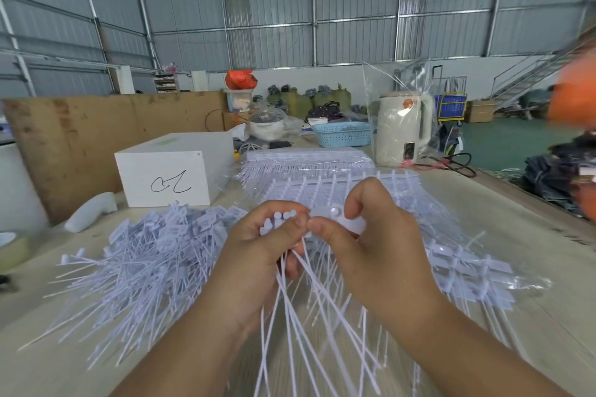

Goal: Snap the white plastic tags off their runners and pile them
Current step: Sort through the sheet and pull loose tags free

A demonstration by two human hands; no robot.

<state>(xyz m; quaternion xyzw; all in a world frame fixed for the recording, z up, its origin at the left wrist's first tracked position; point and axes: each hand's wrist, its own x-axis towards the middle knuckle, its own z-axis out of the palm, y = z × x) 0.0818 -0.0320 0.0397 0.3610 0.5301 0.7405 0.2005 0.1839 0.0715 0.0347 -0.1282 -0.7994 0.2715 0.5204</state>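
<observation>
Near the middle of the worktop, the left hand clamped a bunch of freed tags while the right hand's fingers pinched, seemingly, another on its runner, the loose pile lying left for easy dropping.

Both hands pinch white tags; loose pile lies left.
</observation>
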